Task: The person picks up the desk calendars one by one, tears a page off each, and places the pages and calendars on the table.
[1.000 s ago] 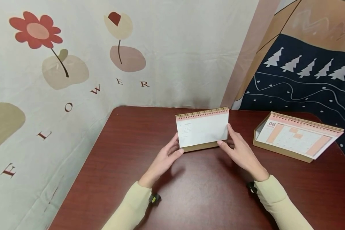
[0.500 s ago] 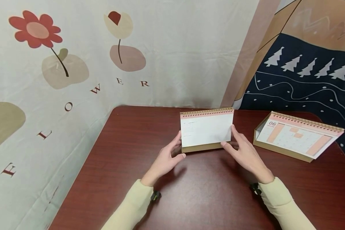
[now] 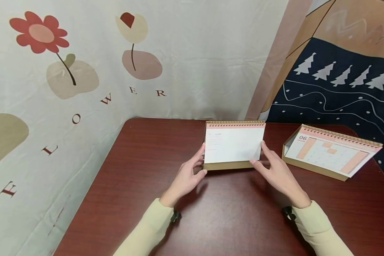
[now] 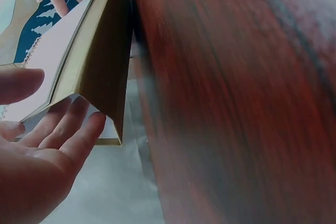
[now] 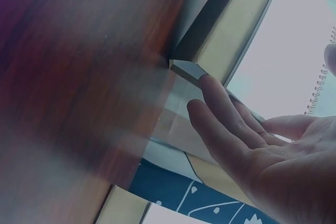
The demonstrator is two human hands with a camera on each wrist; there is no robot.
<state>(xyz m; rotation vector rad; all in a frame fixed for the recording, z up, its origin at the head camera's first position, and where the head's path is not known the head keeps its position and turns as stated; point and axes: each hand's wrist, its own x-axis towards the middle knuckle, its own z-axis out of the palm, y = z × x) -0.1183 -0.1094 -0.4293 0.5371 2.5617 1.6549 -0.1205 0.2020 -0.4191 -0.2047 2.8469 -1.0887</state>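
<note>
A desk calendar (image 3: 233, 144) with a blank-looking white page, pink top strip, spiral binding and gold-brown cardboard stand is held between both hands in the head view. My left hand (image 3: 187, 177) holds its left end, thumb by the lower front corner. Fingers of that left hand (image 4: 44, 166) reach to the stand's open end in the left wrist view. At the opposite end, my right hand (image 3: 280, 174) has its thumb on the lower front corner and fingers along the side edge (image 5: 226, 114). The stand's shaded underside shows in both wrist views, close over the table.
A second desk calendar (image 3: 331, 153), its page marked 06, stands angled at the right of the dark red table (image 3: 140, 156). Behind the table hang a pale flower-print cloth (image 3: 195, 64) and a dark blue tree-print cloth (image 3: 336, 92).
Both hands and the held calendar have shifted to the right, closer to the second calendar. The held calendar has turned from a slant to nearly level across the head view.
</note>
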